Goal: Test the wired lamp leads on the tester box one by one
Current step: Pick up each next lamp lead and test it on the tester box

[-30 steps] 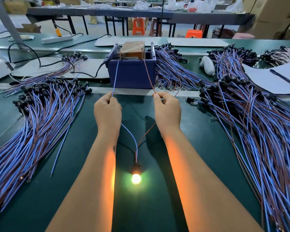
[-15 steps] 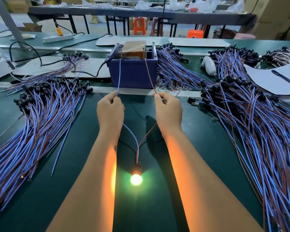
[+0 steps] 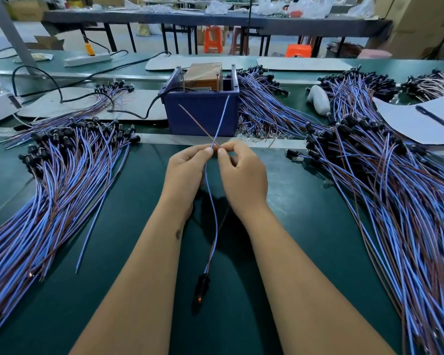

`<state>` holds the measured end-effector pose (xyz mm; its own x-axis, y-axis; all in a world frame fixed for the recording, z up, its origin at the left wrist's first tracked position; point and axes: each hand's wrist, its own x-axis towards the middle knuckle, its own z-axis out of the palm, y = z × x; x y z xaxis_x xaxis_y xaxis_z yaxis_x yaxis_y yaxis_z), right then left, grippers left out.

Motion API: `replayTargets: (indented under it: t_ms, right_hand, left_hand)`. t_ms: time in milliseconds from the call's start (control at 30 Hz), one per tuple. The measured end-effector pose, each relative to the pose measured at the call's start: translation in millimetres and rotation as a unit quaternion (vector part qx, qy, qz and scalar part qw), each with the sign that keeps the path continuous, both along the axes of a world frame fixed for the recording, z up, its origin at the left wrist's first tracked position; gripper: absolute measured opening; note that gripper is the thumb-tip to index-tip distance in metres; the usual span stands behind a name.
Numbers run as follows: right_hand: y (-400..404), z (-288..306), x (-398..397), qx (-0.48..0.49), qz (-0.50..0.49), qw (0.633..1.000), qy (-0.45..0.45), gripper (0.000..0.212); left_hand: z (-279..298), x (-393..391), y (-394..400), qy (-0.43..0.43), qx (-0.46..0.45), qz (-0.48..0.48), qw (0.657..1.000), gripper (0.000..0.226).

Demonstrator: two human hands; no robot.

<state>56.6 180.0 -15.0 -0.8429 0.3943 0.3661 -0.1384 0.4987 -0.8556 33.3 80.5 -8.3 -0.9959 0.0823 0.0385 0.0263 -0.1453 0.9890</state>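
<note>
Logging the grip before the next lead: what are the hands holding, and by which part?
One lamp lead: left hand pinches its blue wire, right hand its brown wire, both near the free ends.

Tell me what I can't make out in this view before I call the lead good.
Head view only:
- Tester box: its inside is hidden by the blue front wall.
- Lamp: dark against the mat, only a faint red dot; lens too small to judge.
- Left hand and right hand: fingertip grips face away, covered by the knuckles.
- Right wire pile: cut off by the frame edge.
</note>
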Motion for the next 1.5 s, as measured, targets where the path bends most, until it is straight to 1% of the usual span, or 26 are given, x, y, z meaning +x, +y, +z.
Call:
replayTargets:
  t_ms: [100,133,167,233,267,300,367,433,467,500,567,600,633,733,800,867,933,1000,1100,1133,1200,1233,1300,1400,1433,1500]
  right_hand:
    - [-1.5,-0.6,2.3,0.061,0.029,0.998,0.006,0.012]
    - [-3.6,-0.7,2.3,0.058,0.051,0.997,0.008,0.014]
    - [-5.4,-1.0,1.5,0.012,0.076,0.997,0.012,0.017]
    - [-5.8,0.5,0.9,-0.158,0.133,0.978,0.005,0.025]
    - [-4.0,1.0,0.0,-0.221,0.154,0.963,-0.01,0.027]
    - [-1.9,1.2,-1.0,-0.242,0.173,0.954,-0.033,0.025]
    - [1.3,0.4,-0.8,-0.193,0.217,0.955,-0.066,0.019]
    - [0.9,1.3,1.5,-0.152,0.267,0.95,-0.06,0.036]
    - [0.6,2.4,2.3,-0.159,0.286,0.943,-0.056,0.041]
    - [0.2,4.5,3.5,-0.181,0.3,0.935,-0.05,0.04]
    - [1.6,8.0,5.4,-0.232,0.298,0.926,-0.02,0.024]
    - [3.9,9.2,5.1,-0.264,0.276,0.924,-0.006,0.022]
    - [7.6,10.6,4.5,-0.302,0.248,0.92,0.003,0.025]
    - [21.9,13.6,2.7,-0.413,0.188,0.891,0.019,0.028]
    - [30.5,12.8,2.7,-0.443,0.165,0.881,0.03,0.026]
    - [36.1,11.3,2.6,-0.458,0.144,0.876,0.043,0.026]
    - [38.5,10.7,2.7,-0.478,0.132,0.866,0.059,0.029]
    - [39.9,12.2,3.6,-0.513,0.128,0.845,0.076,0.033]
    - [43.2,16.3,5.9,-0.59,0.122,0.793,0.091,0.034]
    - [45.3,17.9,7.2,-0.603,0.116,0.784,0.091,0.034]
    - [53.9,22.0,10.9,-0.595,0.104,0.792,0.085,0.034]
    - [60.7,25.4,14.4,-0.576,0.104,0.807,0.075,0.034]
    - [79.7,35.5,23.7,-0.508,0.113,0.853,0.04,0.034]
    - [115.0,57.7,39.2,-0.344,0.107,0.931,-0.063,0.033]
    - [126.8,65.4,44.5,-0.281,0.095,0.949,-0.103,0.032]
    - [150.9,79.2,55.9,-0.149,0.05,0.972,-0.175,0.03]
  left_hand:
    - [1.1,0.9,-1.4,-0.003,0.015,-0.009,1.0,0.021]
    - [1.1,1.1,-1.6,-0.002,0.015,-0.008,1.0,0.022]
    - [1.4,0.9,-2.4,-0.004,0.02,-0.005,1.0,0.022]
    - [2.8,-1.3,-5.6,-0.027,0.058,0.012,0.998,0.018]
    - [3.8,-3.3,-7.9,-0.044,0.098,0.02,0.994,0.016]
    - [4.9,-5.1,-10.5,-0.064,0.149,0.022,0.987,0.016]
    - [6.9,-6.6,-15.1,-0.091,0.246,0.021,0.965,0.016]
    - [6.5,-7.1,-18.8,-0.092,0.284,0.04,0.954,0.015]
    - [5.6,-7.3,-20.6,-0.088,0.289,0.06,0.951,0.014]
    - [4.7,-7.4,-22.0,-0.086,0.294,0.08,0.949,0.014]
    - [2.9,-9.2,-24.6,-0.085,0.298,0.108,0.945,0.015]
    - [2.3,-10.2,-25.4,-0.079,0.289,0.116,0.947,0.015]
    - [1.5,-11.0,-25.8,-0.069,0.27,0.123,0.952,0.015]
    - [0.4,-8.2,-25.7,-0.029,0.195,0.122,0.973,0.014]
    - [0.6,-2.2,-23.7,0.016,0.121,0.082,0.989,0.014]
    - [0.3,6.5,-17.5,0.061,0.017,0.018,0.998,0.015]
    - [-0.7,16.2,-8.5,0.094,-0.082,-0.047,0.991,0.016]
    - [-2.8,26.0,1.9,0.115,-0.152,-0.087,0.978,0.011]
    - [-8.2,41.5,17.5,0.148,-0.238,-0.067,0.958,0.017]
    - [-9.0,48.4,24.8,0.171,-0.251,-0.062,0.951,0.017]
    - [-9.9,64.3,43.5,0.23,-0.264,-0.061,0.935,0.01]
    - [-10.2,72.1,53.2,0.258,-0.272,-0.054,0.925,0.006]
    - [-9.6,85.3,71.0,0.312,-0.281,-0.03,0.907,0.007]
    - [-7.6,102.4,92.6,0.39,-0.258,-0.035,0.883,0.011]
    - [-7.5,108.0,100.0,0.406,-0.255,-0.056,0.876,0.015]
    - [-9.3,118.5,114.8,0.412,-0.28,-0.124,0.858,0.033]
